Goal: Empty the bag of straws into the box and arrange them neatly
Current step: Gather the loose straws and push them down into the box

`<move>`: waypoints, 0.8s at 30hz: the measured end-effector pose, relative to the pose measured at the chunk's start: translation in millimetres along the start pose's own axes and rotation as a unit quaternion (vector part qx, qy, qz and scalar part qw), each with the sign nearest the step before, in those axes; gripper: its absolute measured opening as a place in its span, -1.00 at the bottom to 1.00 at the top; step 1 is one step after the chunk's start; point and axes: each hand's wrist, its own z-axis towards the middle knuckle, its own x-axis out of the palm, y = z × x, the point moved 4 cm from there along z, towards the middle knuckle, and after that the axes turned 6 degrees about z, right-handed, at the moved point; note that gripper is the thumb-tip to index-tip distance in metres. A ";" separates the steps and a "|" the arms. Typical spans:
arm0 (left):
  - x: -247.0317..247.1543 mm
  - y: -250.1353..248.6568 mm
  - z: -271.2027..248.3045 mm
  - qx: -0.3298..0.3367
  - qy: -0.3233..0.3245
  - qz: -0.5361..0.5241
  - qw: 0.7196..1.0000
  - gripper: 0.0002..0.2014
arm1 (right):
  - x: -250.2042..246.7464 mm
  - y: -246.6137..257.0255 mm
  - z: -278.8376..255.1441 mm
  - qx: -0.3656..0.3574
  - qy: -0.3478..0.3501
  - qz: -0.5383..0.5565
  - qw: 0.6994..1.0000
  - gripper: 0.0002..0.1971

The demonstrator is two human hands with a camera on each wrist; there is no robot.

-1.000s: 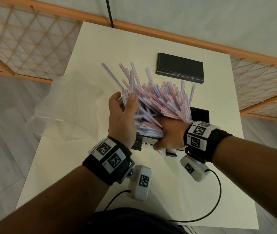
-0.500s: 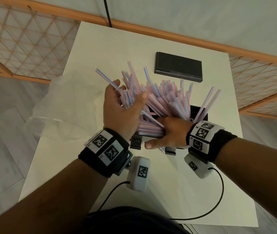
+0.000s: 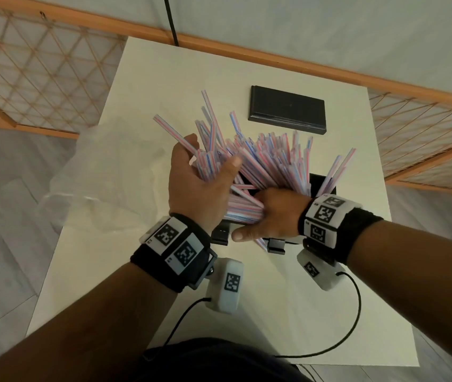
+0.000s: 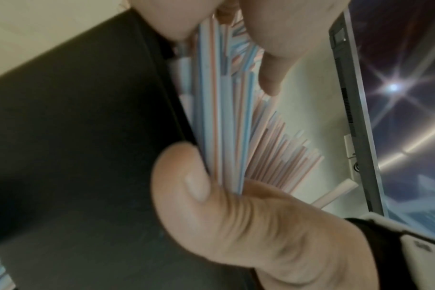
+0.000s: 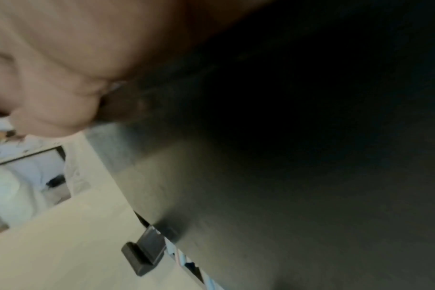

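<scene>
left hand fingers curled gripping, right hand clutching

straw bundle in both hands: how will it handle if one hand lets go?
Likely to splay: the straws already fan out at uneven angles above the left hand and right hand. Probably light and smooth, so singles may slide out; some poke from the box at their own angle. Each looks stiff, staying straight unsupported.

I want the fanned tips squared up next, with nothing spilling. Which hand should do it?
Probably the left hand: it already wraps the splayed upper part of the pink-and-blue striped plastic straws. The right hand has its grip on the bundle's base at the black box, steadying it.
</scene>
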 end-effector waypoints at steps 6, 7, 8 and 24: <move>-2.7 4.2 0.9 -0.032 -0.008 0.010 0.999 -0.47 | -8.7 -0.4 -16.2 -0.026 -0.038 -0.033 0.998 -0.38; -2.6 4.5 0.4 -0.046 -0.010 -0.003 0.999 -0.47 | -12.3 -3.2 -20.8 -0.020 -0.030 -0.025 0.999 -0.41; -2.1 6.5 0.8 -0.060 -0.012 -0.012 0.998 -0.44 | -15.2 -7.5 -23.8 -0.010 -0.018 -0.026 0.999 -0.42; 5.9 9.5 -3.8 -0.077 0.017 0.012 0.997 -0.47 | -0.3 -1.5 11.9 0.116 0.151 -0.040 0.981 0.29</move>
